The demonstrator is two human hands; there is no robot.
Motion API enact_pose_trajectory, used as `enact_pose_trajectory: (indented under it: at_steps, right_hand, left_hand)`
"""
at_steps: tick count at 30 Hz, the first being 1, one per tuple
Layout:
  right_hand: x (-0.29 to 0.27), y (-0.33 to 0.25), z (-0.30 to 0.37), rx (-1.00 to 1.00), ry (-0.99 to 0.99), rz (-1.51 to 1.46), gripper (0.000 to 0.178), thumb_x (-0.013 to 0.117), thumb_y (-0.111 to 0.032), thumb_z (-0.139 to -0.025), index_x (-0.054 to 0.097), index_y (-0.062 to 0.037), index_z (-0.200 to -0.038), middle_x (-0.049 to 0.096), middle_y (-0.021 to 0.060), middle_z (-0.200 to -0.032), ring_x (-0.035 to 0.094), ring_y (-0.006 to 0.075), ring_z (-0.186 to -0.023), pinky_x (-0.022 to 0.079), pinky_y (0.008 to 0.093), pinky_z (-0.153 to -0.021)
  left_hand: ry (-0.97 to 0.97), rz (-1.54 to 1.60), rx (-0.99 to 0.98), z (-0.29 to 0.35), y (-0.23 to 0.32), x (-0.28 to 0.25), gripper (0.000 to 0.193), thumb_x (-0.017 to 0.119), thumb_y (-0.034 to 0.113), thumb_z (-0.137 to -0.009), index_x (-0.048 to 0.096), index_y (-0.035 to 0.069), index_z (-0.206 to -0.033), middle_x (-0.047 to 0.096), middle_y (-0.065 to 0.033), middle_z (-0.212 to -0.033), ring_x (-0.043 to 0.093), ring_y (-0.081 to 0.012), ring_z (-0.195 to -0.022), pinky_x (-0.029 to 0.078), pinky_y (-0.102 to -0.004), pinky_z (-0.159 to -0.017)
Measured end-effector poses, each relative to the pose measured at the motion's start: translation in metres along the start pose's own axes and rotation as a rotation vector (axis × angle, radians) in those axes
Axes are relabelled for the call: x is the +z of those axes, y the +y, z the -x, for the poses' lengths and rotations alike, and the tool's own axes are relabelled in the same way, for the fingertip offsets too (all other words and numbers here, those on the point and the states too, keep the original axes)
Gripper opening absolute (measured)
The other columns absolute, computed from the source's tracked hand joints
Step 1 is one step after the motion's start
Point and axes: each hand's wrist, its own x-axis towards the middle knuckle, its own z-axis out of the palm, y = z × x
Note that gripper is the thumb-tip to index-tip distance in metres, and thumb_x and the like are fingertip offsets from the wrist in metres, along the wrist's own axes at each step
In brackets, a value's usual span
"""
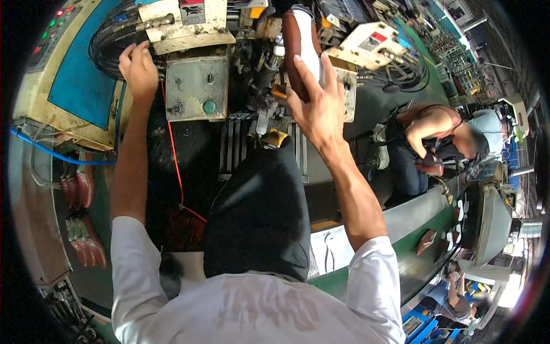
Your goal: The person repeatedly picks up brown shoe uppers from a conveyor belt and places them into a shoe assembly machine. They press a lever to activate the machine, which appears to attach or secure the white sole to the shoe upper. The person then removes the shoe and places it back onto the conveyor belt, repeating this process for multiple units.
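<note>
A brown shoe upper [291, 37] with a white bottom stands at the top centre, among the machine's metal parts. My right hand [319, 109] grips its lower end, with the fingers laid along the white face and the brown side. The palm hides that end of the shoe. At the upper left, my left hand [139, 71] is raised beside black hoses and a cream machine guard [186, 26]. Its fingers are bent but apart, and I see nothing in them. Between my hands sits a grey control box [196, 89] with a green button.
A blue and cream cabinet [86, 74] with lit buttons stands left. Brown shoes [86, 241] lie on the shelf below it. A red cable [172, 143] hangs near my left forearm. On the right, a co-worker [429, 132] bends beside a green-topped bench [401, 258] with more shoe parts.
</note>
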Motion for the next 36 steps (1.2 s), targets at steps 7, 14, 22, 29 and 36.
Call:
enact_pose_trajectory:
  at_steps: [7,14,22,29,36]
  right_hand:
    - [0.075,0.002,-0.016,0.075,-0.059,0.171,0.074,0.079,-0.027,-0.089,0.054,-0.0327,-0.158,0.036,0.0292,-0.166,0.055,0.053,-0.119,0.056,0.0566,-0.098]
    - [0.091,0.015,-0.018,-0.175,0.058,0.164,0.077,0.078,-0.019,-0.087,0.051,-0.0118,-0.159,0.04,0.0305,-0.162,0.038,0.0505,-0.15,0.035,0.0567,-0.124]
    - [0.109,0.026,-0.052,-0.157,0.125,0.181,0.079,0.078,-0.017,-0.084,0.05,-0.0075,-0.158,0.046,0.029,-0.157,0.042,0.0477,-0.148,0.033,0.054,-0.126]
    - [0.146,0.063,-0.147,-0.239,0.225,0.284,0.07,0.075,-0.021,-0.086,0.055,-0.0065,-0.152,0.056,0.0294,-0.148,0.05,0.0464,-0.142,0.038,0.0522,-0.122]
    - [0.168,0.068,-0.199,-0.214,0.42,0.321,0.039,0.059,-0.019,-0.097,0.067,-0.0045,-0.133,0.065,0.0271,-0.135,0.057,0.0407,-0.135,0.043,0.0497,-0.115]
  left_hand:
    - [0.219,0.027,0.075,0.007,0.015,0.027,0.021,0.06,0.013,-0.097,0.078,0.011,-0.108,0.06,-0.0163,-0.115,0.055,-0.0376,-0.109,0.044,-0.0512,-0.099]
    - [0.221,-0.028,0.019,0.007,0.011,0.033,0.023,0.059,0.016,-0.098,0.079,0.011,-0.109,0.06,-0.0168,-0.115,0.055,-0.0368,-0.113,0.042,-0.052,-0.102]
    - [0.222,0.022,0.019,0.005,0.014,0.03,0.026,0.057,0.017,-0.099,0.079,0.009,-0.11,0.059,-0.0188,-0.112,0.055,-0.0374,-0.113,0.043,-0.053,-0.102]
    - [0.213,0.01,0.041,0.006,0.005,0.035,0.026,0.056,0.016,-0.1,0.077,0.005,-0.11,0.06,-0.0194,-0.114,0.055,-0.0372,-0.109,0.043,-0.0515,-0.101]
    - [0.217,-0.003,0.047,0.006,0.016,0.03,0.026,0.053,0.009,-0.104,0.077,0.002,-0.111,0.064,-0.019,-0.11,0.057,-0.0343,-0.109,0.045,-0.0457,-0.099]
